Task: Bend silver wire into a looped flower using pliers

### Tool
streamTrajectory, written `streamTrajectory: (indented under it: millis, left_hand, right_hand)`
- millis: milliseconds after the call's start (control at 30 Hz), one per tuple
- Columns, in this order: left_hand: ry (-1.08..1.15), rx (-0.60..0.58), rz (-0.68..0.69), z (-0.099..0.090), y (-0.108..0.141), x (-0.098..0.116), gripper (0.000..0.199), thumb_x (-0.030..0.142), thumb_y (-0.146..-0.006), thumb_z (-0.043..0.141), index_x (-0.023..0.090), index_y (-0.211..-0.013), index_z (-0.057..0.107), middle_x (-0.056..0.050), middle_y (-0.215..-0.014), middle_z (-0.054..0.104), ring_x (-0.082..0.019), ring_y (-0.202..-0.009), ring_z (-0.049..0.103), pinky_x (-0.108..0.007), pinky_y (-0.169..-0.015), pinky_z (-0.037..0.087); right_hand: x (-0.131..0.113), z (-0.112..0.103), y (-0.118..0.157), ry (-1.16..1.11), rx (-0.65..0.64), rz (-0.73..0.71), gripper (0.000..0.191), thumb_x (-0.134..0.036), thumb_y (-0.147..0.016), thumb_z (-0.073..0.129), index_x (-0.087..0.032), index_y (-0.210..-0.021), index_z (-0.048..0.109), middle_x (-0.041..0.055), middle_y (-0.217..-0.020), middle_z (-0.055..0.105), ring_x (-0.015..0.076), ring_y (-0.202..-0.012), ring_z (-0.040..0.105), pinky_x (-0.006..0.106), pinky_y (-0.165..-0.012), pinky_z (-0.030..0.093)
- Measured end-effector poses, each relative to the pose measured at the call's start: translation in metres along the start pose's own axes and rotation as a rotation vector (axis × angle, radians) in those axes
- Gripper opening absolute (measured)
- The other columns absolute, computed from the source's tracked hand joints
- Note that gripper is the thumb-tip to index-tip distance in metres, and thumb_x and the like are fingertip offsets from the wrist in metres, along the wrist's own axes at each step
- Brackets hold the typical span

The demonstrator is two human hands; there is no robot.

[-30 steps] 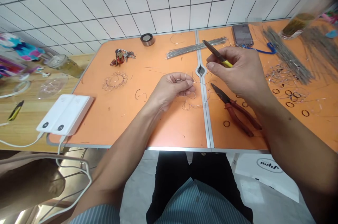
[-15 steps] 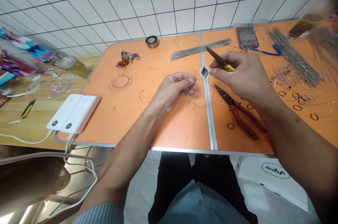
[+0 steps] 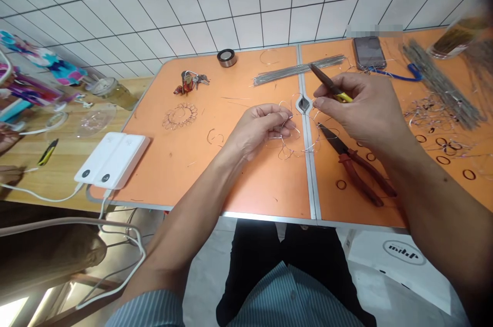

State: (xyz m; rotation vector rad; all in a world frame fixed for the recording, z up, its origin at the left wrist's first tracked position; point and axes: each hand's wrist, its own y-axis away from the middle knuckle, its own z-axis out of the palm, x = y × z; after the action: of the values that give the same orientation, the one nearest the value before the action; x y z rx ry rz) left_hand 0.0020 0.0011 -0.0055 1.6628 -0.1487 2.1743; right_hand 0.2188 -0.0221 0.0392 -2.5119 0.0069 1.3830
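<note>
Thumb and fingers of my left hand (image 3: 265, 127) are closed on a thin wire bent into a ring of small loops (image 3: 295, 150), which spreads over the seam of the table. My right hand (image 3: 358, 101) grips a slim tool (image 3: 325, 79) with a dark, tapering end pointing up-left and a yellow handle; its exact kind is hidden by the fingers. Below that hand, red-handled pliers (image 3: 356, 168) lie on the orange table (image 3: 265, 188). A finished-looking looped wire ring (image 3: 180, 116) rests to the left of my left hand.
Behind my hands lies a bundle of straight wires (image 3: 298, 70), with tape (image 3: 227, 58) and keys (image 3: 191, 81) to its left. A phone (image 3: 368, 53), tangled wire (image 3: 433, 111) and several dark rings are at right. White power banks (image 3: 111, 160) sit left; another person's hand (image 3: 10, 139) shows beyond.
The view has shifted slightly, moving the table things a little rightward in the picture. Both hands keep their grips. More of another person's hands shows at the left edge.
</note>
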Motion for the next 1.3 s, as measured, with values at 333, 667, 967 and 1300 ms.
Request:
streamTrajectory:
  millis: [333,667,967,1300]
  left_hand:
    - [0.026,-0.006,-0.032,0.002,0.001,0.002,0.015,0.024,-0.093,0.085,0.014,-0.085,0.077,-0.007,-0.089,0.083,-0.014,-0.073,0.079,-0.029,-0.081,0.065]
    - [-0.005,-0.007,-0.056,0.001,0.001,0.002,0.019,0.031,-0.091,0.087,0.016,-0.087,0.078,-0.007,-0.089,0.084,-0.014,-0.072,0.077,-0.028,-0.076,0.064]
    - [0.022,-0.001,-0.056,0.002,0.002,0.003,0.016,0.028,-0.094,0.086,0.015,-0.087,0.079,-0.008,-0.086,0.083,-0.016,-0.075,0.08,-0.031,-0.082,0.067]
    - [0.041,-0.004,-0.033,0.001,0.003,0.004,0.012,0.022,-0.092,0.089,0.015,-0.091,0.08,-0.007,-0.087,0.083,-0.016,-0.075,0.081,-0.029,-0.078,0.066]
  right_hand:
    - [-0.001,0.0,0.0,-0.002,0.02,-0.019,0.013,-0.011,-0.084,0.082,-0.024,-0.085,0.081,-0.0002,-0.084,0.079,0.0189,-0.082,0.067,0.037,-0.083,0.058]
    - [0.001,0.001,-0.003,0.006,0.031,-0.019,0.016,-0.008,-0.085,0.083,-0.024,-0.083,0.082,-0.0009,-0.081,0.077,0.0172,-0.08,0.065,0.035,-0.078,0.053]
    - [0.001,0.0,0.0,0.011,0.026,-0.015,0.012,-0.012,-0.085,0.084,-0.024,-0.084,0.082,-0.0009,-0.08,0.075,0.0176,-0.078,0.064,0.036,-0.079,0.053]
    - [0.007,0.0,-0.003,0.01,0.024,-0.038,0.012,-0.013,-0.086,0.084,-0.025,-0.084,0.082,-0.0004,-0.084,0.077,0.0183,-0.082,0.067,0.036,-0.083,0.057]
